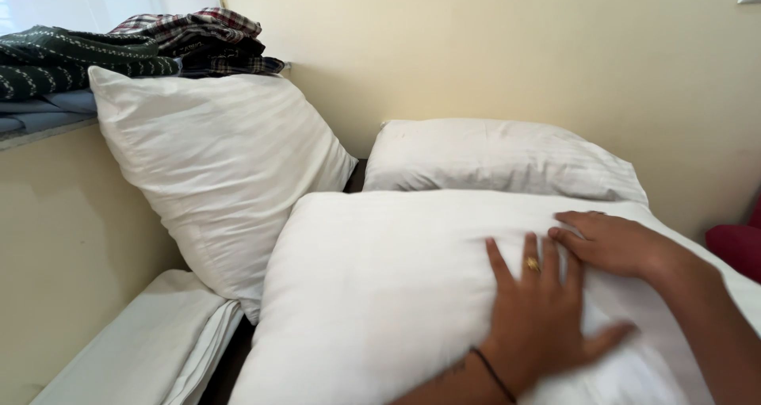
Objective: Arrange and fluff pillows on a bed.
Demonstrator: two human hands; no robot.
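Bedside: both hands (555, 294) flat on pillow (380, 294).

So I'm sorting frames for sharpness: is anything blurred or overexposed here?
Head view: the left hand and right hand are slightly motion-blurred on the front pillow; the window at top left is blown out; the leaning pillow stays sharp.

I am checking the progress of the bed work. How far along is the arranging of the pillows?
Looks done: one white pillow lies flat against the wall, and another white pillow leans upright on the left wall. In hand: the left hand and right hand press flat on the large front pillow. Probably left: the folded white sheets beside it lie untouched.
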